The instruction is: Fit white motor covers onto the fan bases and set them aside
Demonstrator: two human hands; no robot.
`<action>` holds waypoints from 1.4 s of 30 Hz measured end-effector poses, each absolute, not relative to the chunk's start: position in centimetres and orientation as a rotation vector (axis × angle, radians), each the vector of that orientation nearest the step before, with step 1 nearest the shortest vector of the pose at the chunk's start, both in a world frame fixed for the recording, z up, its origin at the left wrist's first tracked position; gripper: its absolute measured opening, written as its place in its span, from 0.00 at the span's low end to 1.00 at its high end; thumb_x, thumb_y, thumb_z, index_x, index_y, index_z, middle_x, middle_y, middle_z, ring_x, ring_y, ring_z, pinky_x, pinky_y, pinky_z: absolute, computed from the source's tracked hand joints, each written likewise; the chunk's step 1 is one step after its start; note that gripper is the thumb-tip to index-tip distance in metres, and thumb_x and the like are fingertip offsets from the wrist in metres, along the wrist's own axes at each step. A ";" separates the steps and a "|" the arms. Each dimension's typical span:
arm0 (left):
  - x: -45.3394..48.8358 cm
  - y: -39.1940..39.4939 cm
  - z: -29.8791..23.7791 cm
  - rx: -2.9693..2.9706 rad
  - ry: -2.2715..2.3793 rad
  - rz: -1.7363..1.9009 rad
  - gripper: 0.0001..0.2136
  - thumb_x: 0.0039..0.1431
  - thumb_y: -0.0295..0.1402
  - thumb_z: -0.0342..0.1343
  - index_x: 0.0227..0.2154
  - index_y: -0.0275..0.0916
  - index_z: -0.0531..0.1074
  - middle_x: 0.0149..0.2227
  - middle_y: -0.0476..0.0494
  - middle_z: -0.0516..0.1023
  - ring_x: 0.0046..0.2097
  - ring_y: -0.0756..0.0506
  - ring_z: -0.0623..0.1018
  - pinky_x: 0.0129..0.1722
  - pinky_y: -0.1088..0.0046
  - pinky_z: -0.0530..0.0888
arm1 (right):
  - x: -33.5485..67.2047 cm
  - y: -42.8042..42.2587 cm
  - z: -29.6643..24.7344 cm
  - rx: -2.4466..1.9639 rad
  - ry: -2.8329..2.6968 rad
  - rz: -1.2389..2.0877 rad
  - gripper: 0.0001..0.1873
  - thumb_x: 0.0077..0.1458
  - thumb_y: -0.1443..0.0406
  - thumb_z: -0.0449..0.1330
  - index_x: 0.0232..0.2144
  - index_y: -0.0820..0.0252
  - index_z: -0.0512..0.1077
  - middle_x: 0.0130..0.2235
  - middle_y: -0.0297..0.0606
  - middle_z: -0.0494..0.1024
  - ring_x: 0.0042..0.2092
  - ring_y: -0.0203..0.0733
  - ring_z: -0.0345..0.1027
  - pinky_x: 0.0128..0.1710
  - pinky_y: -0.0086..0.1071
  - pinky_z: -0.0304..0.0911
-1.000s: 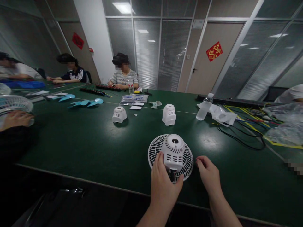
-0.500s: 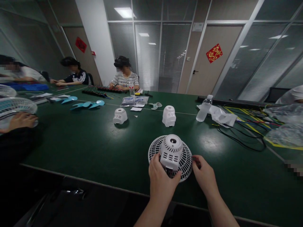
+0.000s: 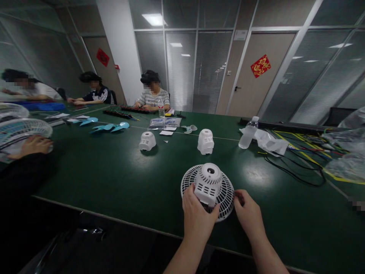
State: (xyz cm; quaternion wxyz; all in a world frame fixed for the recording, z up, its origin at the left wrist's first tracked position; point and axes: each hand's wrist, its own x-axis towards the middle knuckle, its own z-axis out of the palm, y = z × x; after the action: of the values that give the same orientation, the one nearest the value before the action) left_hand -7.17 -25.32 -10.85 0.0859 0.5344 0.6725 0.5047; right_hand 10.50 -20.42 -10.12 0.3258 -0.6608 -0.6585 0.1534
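Observation:
A white fan motor housing [image 3: 210,182] with slotted vents sits on a round white fan grille [image 3: 228,194], which lies on the green table in front of me. My left hand [image 3: 198,211] is wrapped round the near side of the housing, thumb to the right and fingers to the left. At the grille's right rim, my right hand [image 3: 247,209] has its fingers curled together, pinching the edge. Its fingertips are partly hidden. Two more white motor housings, one at the left [image 3: 147,141] and one nearer the middle [image 3: 205,141], stand farther back.
A water bottle [image 3: 249,133] and crumpled white plastic bag [image 3: 270,142] lie back right, beside black cables [image 3: 296,177]. Blue fan blades [image 3: 110,128] rest back left. A co-worker's hand [image 3: 35,146] is on another grille [image 3: 25,129] at far left. Other people sit across the table.
The whole view has shifted slightly right and down. Both hands keep nearly the same hold, and the housing looks barely moved on the grille.

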 end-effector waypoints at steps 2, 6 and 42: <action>-7.2 -25.3 -10.9 1.584 1.985 1.511 0.44 0.47 0.36 0.67 0.63 0.35 0.48 0.60 0.28 0.63 0.64 0.28 0.65 0.62 0.42 0.65 | 10.6 -20.4 -10.2 -1.731 -1.718 0.402 0.12 0.57 0.59 0.52 0.39 0.54 0.72 0.37 0.40 0.82 0.38 0.49 0.77 0.39 0.40 0.69; -7.6 -25.3 -10.7 1.588 1.966 1.507 0.42 0.49 0.31 0.64 0.64 0.37 0.48 0.61 0.29 0.63 0.65 0.30 0.65 0.62 0.45 0.66 | 10.7 -20.4 -10.3 -1.727 -1.696 0.403 0.12 0.56 0.59 0.52 0.37 0.54 0.72 0.37 0.39 0.82 0.39 0.49 0.77 0.39 0.40 0.70; -25.3 -26.6 -10.3 1.170 2.444 1.650 0.41 0.38 0.47 0.69 0.57 0.39 0.64 0.52 0.35 0.75 0.53 0.33 0.77 0.54 0.51 0.74 | 11.7 -20.1 -10.8 -1.812 -1.611 0.523 0.16 0.58 0.57 0.51 0.41 0.55 0.73 0.37 0.39 0.81 0.40 0.47 0.76 0.37 0.36 0.67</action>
State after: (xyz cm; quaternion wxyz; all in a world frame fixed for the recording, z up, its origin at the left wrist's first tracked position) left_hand -25.31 -26.62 -10.33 -0.0156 0.3686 0.7704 0.5200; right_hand 11.74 -20.06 -10.83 0.3248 -0.6910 -0.6143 0.1993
